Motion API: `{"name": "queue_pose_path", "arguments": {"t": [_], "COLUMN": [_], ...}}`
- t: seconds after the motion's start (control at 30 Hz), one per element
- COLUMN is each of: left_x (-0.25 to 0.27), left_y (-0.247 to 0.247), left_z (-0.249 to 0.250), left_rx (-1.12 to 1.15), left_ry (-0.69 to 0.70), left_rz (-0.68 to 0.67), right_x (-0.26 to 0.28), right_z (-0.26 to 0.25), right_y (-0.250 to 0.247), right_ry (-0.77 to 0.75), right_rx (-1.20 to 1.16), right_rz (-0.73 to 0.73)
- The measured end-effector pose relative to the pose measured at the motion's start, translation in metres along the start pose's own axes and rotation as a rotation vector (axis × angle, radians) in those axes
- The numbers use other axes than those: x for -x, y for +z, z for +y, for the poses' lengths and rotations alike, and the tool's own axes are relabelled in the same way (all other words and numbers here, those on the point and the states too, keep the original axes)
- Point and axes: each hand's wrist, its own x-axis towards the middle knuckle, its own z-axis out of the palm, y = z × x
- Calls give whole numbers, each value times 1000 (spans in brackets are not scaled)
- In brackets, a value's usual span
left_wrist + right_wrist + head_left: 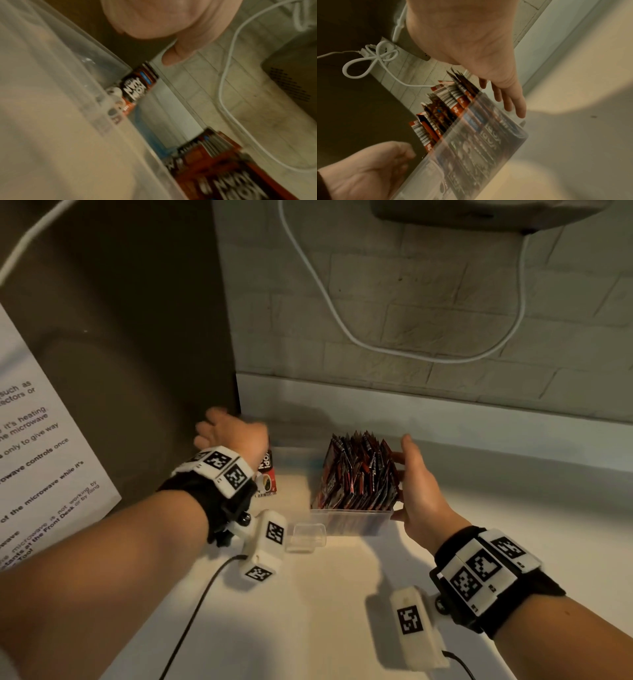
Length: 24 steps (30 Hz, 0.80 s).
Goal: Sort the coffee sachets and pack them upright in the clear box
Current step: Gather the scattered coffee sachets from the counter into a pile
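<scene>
Motion blur over the left hand (228, 433), at 10 o'clock of the clear plastic box (349, 517); fingers out of sight from the head view, and only a thumb tip and palm caught in the left wrist view, so cannot tell whether spread or curled. Single red-and-black coffee sachet (268, 474) standing upright just under that wrist, lower half partly masked by the strap; in contact with the hand or not, cannot tell. Packed row of red-and-black coffee sachets (358, 474) upright in the box, tops fanned above the rim, bottoms smeared behind the clear wall in the right wrist view. Right hand (419, 491) at 3 o'clock of the box, fingers straight and together, laid flat along the box side and the sachet edges, clamped on nothing.

Open room inside the box at 9 o'clock of the row. Small clear plastic lid-like piece (307, 537) on the counter at 7 o'clock of the box. Bare pale countertop (329, 611) toward 6 o'clock. Dark cabinet side (137, 320) close at 9 o'clock. Pale brick-pattern wall (428, 302) at 12 o'clock, with a looping white cable (334, 309).
</scene>
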Motion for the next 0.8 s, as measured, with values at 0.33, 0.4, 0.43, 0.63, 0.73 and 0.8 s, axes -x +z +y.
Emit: {"name": "queue_pose_path", "arguments": {"t": [0.33, 0.4, 0.43, 0.63, 0.73, 0.8], "left_x": [-5, 8, 17, 63, 69, 74], "left_y": [8, 6, 3, 17, 22, 25], "left_z": [-22, -18, -15, -11, -2, 3], "left_rx": [96, 120, 153, 245, 285, 309], "left_ry": [136, 200, 222, 196, 144, 149], "left_rz": [-195, -218, -255, -660, -741, -778], "right_x": [4, 4, 3, 5, 7, 9], "right_z": [0, 0, 0, 1, 0, 0], "right_y": [3, 1, 1, 5, 7, 9], "right_ry": [-10, -13, -15, -29, -47, -78], "right_rx": [-18, -15, -14, -31, -29, -24], "right_rz": [-31, -25, -23, -36, -72, -112]}}
